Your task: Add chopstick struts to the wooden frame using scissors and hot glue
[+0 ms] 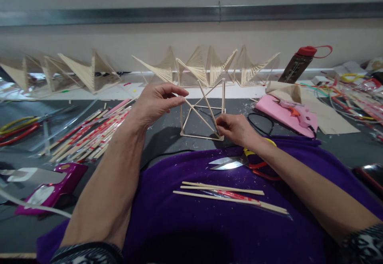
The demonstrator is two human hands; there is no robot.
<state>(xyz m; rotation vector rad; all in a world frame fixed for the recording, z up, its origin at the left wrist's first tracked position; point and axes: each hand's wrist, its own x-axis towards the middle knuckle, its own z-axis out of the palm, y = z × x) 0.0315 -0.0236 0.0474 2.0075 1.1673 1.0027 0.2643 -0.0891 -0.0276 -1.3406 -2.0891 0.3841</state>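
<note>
A small open frame of thin wooden sticks [202,137] stands on the dark table in front of me. My left hand [158,102] pinches the upper end of a slanting wooden stick [199,114] between thumb and fingertips, at the frame's upper left. At the lower right corner, the fingers of my right hand [231,128] close on the low end of a stick where several meet; the exact contact is partly hidden. Scissors [230,162] with yellow and red handles lie open below my right forearm. Loose chopsticks [221,188] and a wrapped pair rest on the purple cloth [179,224].
Finished-looking fan-shaped stick models [161,66] line the white ledge behind. Wrapped chopsticks [92,136] lie left, near pliers [20,130] and a magenta device [54,192]. To the right are a pink glue gun [295,110], a black cable [260,122] and a bottle [297,64].
</note>
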